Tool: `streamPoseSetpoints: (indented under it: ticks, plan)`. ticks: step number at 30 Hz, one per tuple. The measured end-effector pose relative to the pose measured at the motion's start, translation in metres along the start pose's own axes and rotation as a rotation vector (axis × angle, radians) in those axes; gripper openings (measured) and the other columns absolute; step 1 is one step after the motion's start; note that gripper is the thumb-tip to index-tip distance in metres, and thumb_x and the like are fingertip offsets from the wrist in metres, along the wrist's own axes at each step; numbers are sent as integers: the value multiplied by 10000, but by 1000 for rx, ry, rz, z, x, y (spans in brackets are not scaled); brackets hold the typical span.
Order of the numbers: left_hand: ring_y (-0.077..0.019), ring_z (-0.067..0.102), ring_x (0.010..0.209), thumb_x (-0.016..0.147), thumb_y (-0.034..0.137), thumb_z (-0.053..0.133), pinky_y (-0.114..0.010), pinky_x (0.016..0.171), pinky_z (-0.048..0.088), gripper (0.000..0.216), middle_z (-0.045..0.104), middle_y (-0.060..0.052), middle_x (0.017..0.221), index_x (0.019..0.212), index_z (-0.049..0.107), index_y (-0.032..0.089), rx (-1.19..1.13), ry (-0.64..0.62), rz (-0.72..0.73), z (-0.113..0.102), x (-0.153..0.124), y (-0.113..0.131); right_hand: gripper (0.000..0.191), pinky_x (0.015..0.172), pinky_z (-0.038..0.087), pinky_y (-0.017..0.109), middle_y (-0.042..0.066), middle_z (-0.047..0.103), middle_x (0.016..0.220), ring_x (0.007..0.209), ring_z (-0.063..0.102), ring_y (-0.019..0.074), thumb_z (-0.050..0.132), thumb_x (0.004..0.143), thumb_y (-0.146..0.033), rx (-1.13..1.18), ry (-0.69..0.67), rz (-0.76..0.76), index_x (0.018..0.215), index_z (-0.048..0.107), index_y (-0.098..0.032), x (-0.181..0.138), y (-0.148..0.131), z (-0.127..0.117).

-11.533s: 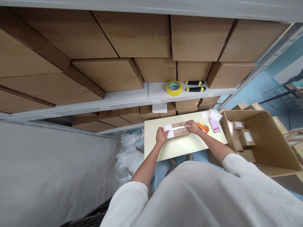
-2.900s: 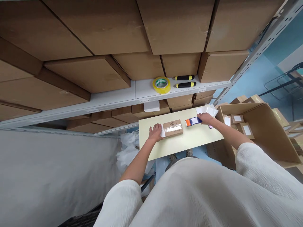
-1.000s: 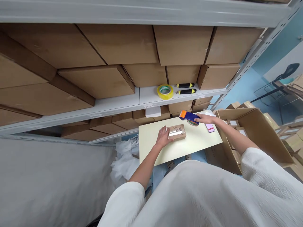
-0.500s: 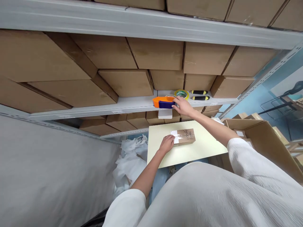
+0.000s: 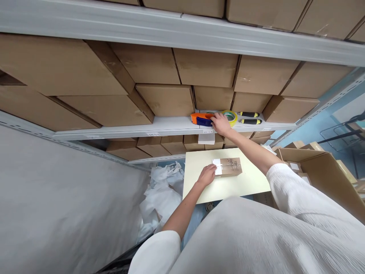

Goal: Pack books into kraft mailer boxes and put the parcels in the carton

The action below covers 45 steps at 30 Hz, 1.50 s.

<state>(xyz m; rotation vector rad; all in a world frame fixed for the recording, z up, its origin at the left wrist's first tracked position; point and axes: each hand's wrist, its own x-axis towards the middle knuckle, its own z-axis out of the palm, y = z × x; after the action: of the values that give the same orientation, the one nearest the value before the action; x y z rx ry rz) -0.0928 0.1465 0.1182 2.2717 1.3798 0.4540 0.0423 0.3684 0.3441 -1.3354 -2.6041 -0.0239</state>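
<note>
My right hand (image 5: 221,124) is closed on the near end of an orange and dark blue tape dispenser (image 5: 203,120), which rests at the front of the middle shelf. A yellow-edged tape roll (image 5: 233,117) sits just beyond the hand. Lower down, my left hand (image 5: 207,174) grips the left end of a small cardboard box (image 5: 231,167), its fingers over a white label. Clear tape and dark handwriting show on the box's top. Beneath it is a pale yellow board (image 5: 196,190). The thumb of my left hand is hard to make out.
Two black and yellow cutters (image 5: 251,121) lie right of the tape roll. Brown cartons (image 5: 208,68) fill the shelves behind the grey shelf beam (image 5: 128,133). An open carton (image 5: 327,171) holding smaller boxes stands at right; crumpled white wrapping (image 5: 159,190) lies at left.
The tape dispenser in my right hand has moved back and down onto the shelf. My left hand keeps its place on the box. The whole view has shifted slightly.
</note>
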Motion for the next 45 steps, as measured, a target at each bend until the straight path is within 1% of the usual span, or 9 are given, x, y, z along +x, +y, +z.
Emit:
streamPoseSetpoints:
  ticks: [3,6,12,17,21,27,36,41,45]
  plan:
    - [-284,630,1377,955,81,513,-484,1156,541,436,725,-114,1400,1280,758,238,7,-9,-3,1,1,0,397,1063,394,539,229,540,1480,1262,477,383,468,1074,-235,64,114,-48,1423,628,-132,-17,2,0]
    - [-295,634,1354,970,95,486,-502,1159,529,429,729,-115,1361,1278,746,239,29,-32,-12,1,3,2,378,1062,404,518,206,568,1428,1251,494,364,445,1079,-229,161,163,-84,1395,639,-155,-63,4,16]
    - [-339,532,1495,990,167,499,-575,1280,391,529,637,-169,1526,1501,627,216,94,14,-65,13,13,19,421,1106,480,536,199,630,1440,1305,581,344,456,1097,-308,301,-144,35,1453,642,-181,-222,3,110]
    - [-356,246,1689,1046,443,505,-586,1367,214,751,357,-209,1775,1705,358,115,121,-109,-11,40,17,31,719,1302,309,615,236,361,1756,1648,300,392,422,1118,-560,269,-291,28,1694,402,-131,-300,9,171]
    - [-351,167,1712,1035,479,511,-595,1379,162,838,262,-202,1815,1745,253,117,151,-144,-17,54,15,29,797,1349,221,623,233,224,1806,1695,189,375,417,1114,-554,232,-314,-29,1743,282,-83,-318,27,182]
    - [-314,194,1709,1064,338,393,-571,1385,172,737,267,-183,1817,1754,239,129,169,-127,-58,50,7,23,773,1371,190,604,229,196,1806,1699,185,358,426,1095,-422,190,-314,10,1749,250,-49,-334,49,182]
    - [-338,278,1682,1029,310,452,-590,1366,216,731,352,-181,1785,1732,309,172,135,-92,-95,33,-16,10,783,1351,252,601,219,215,1807,1699,184,365,468,1056,-372,254,-360,30,1752,266,-76,-319,23,183]
    - [-367,410,1601,1050,353,480,-600,1329,295,589,492,-193,1690,1615,493,188,63,-45,-69,24,3,22,675,1346,252,592,229,305,1785,1673,260,364,425,1091,-364,284,-299,126,1705,384,-87,-318,20,166]
    - [-357,437,1568,1062,319,454,-580,1300,357,521,505,-173,1671,1558,549,191,1,-56,33,29,32,45,584,1318,295,584,226,361,1756,1620,348,363,413,1113,-371,265,-224,289,1631,505,-119,-336,42,146]
